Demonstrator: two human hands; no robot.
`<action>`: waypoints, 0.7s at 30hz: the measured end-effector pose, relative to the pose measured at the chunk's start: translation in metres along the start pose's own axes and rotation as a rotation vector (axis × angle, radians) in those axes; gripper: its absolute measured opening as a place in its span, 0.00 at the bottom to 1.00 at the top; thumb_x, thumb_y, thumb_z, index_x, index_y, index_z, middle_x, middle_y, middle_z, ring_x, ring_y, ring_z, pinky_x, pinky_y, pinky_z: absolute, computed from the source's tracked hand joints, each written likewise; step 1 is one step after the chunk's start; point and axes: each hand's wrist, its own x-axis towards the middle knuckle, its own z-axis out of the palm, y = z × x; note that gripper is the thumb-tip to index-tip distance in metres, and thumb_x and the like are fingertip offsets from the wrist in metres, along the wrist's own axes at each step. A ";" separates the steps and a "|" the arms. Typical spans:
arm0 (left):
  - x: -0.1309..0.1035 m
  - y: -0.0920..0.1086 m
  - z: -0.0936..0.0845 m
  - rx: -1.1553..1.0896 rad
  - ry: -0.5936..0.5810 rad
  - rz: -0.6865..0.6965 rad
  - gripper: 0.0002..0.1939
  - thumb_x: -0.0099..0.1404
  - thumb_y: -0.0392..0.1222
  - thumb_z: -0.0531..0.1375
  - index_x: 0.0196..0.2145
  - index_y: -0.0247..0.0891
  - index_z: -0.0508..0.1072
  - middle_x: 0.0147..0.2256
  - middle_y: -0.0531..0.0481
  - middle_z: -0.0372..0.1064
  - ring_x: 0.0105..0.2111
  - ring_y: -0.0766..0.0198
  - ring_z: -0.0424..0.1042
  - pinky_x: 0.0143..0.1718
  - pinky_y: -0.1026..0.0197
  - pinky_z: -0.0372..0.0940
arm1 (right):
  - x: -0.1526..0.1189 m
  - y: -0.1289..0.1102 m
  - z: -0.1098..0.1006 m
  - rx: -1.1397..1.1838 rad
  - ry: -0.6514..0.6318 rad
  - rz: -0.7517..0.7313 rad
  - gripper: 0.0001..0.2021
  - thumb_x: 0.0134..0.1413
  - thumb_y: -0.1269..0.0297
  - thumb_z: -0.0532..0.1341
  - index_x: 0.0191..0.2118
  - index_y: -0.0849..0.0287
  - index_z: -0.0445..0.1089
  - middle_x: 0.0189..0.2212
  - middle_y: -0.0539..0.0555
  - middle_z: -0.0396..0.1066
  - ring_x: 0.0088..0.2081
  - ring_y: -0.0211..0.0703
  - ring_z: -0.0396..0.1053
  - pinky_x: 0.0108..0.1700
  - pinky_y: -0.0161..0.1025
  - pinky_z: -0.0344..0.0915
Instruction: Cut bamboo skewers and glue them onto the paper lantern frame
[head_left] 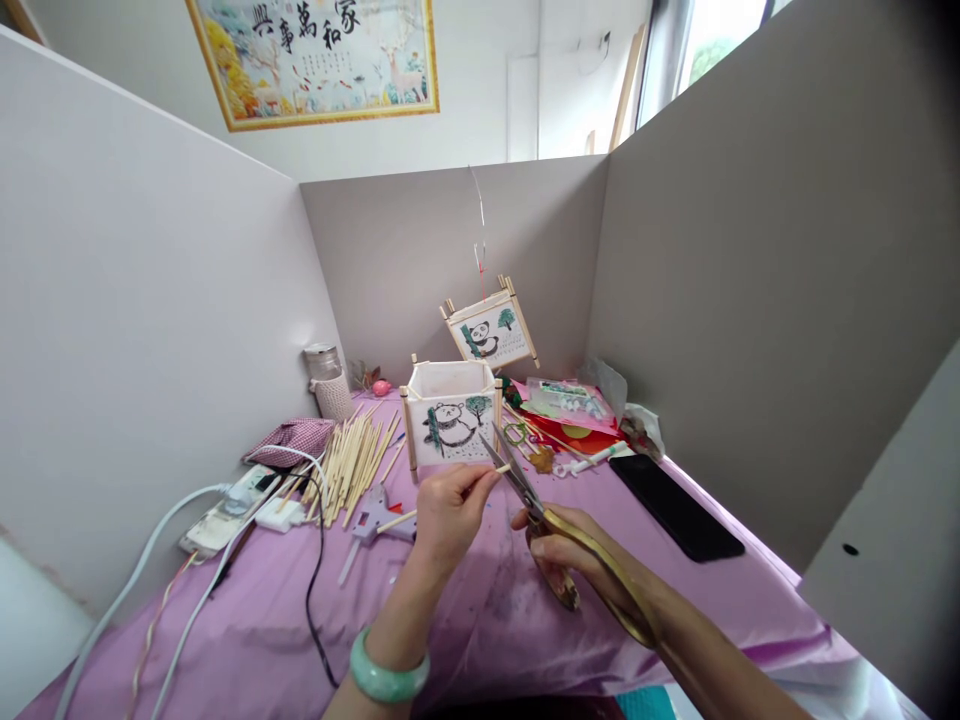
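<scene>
My left hand [454,510], a jade-green bangle on its wrist, pinches a thin wooden stick [505,468] whose tip pokes out past the fingertips. The scissors [525,487] are in my right hand [574,545], fingers around their worn gold handles. Their blades are parted, with the stick's tip between or against them; exact contact is unclear. Just behind stands a box lantern [454,430] with wooden corner sticks and white panels bearing a panda and a tree. A lilac glue gun [369,515] lies left of my left hand.
A second panda lantern [495,335] hangs tilted from a wire. Wooden sticks [349,460], a power strip [217,525] and loose cables are at left, beside a lidded jar [330,380]. Right are a black phone [675,507] and craft packets [570,400]. Grey partitions [750,300] enclose the table.
</scene>
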 end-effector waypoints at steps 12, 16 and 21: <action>0.000 0.000 0.005 -0.134 -0.021 -0.111 0.10 0.61 0.43 0.61 0.28 0.36 0.78 0.20 0.51 0.70 0.21 0.67 0.66 0.24 0.67 0.60 | -0.002 -0.005 -0.002 0.053 -0.040 -0.013 0.13 0.51 0.64 0.58 0.43 0.62 0.63 0.16 0.44 0.60 0.17 0.36 0.59 0.22 0.34 0.59; 0.001 0.002 0.011 -0.270 -0.056 -0.180 0.13 0.61 0.46 0.60 0.26 0.35 0.76 0.18 0.53 0.66 0.20 0.68 0.63 0.22 0.67 0.58 | -0.005 0.005 -0.004 0.263 -0.132 -0.051 0.16 0.54 0.60 0.57 0.47 0.63 0.64 0.22 0.48 0.63 0.20 0.37 0.61 0.24 0.36 0.60; 0.003 0.004 0.006 -0.373 -0.138 -0.195 0.12 0.61 0.46 0.60 0.26 0.35 0.75 0.18 0.54 0.63 0.21 0.69 0.61 0.24 0.67 0.57 | -0.010 0.001 0.002 0.229 -0.119 -0.068 0.15 0.56 0.63 0.55 0.48 0.64 0.63 0.23 0.48 0.64 0.22 0.38 0.62 0.26 0.37 0.60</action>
